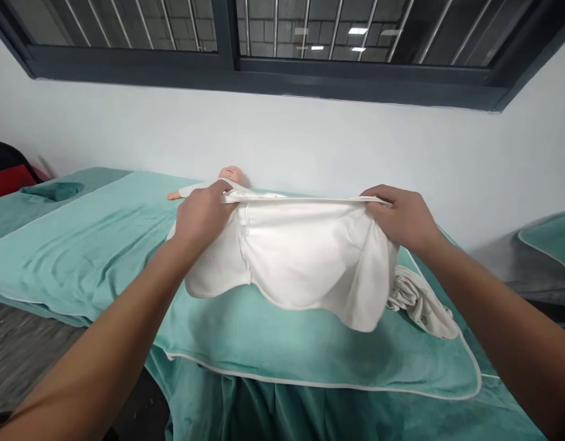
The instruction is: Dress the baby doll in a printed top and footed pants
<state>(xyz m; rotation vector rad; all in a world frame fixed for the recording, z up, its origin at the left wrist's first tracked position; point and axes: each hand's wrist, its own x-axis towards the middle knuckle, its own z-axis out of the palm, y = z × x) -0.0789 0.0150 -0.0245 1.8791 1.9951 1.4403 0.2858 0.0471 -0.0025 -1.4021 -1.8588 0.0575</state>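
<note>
A white baby garment point(305, 251) hangs stretched between my two hands, its upper edge pulled nearly straight and its lower edge falling in loose curves. My left hand point(202, 217) pinches the left end of that edge, and my right hand point(399, 217) pinches the right end. Behind the left hand lies a baby doll point(231, 174); its head and one small hand show, with a white sleeve on the arm. The garment hides most of the doll's body. Close to my right forearm a crumpled off-white cloth point(423, 303) with a faint print rests on the bed.
A light green blanket point(103, 245) with pale piping covers the bed, which stands against a white wall point(310, 141). Above is a dark-framed, barred window point(227, 67). A red and black item point(9, 171) sits at far left, and another green cloth point(553, 239) at far right.
</note>
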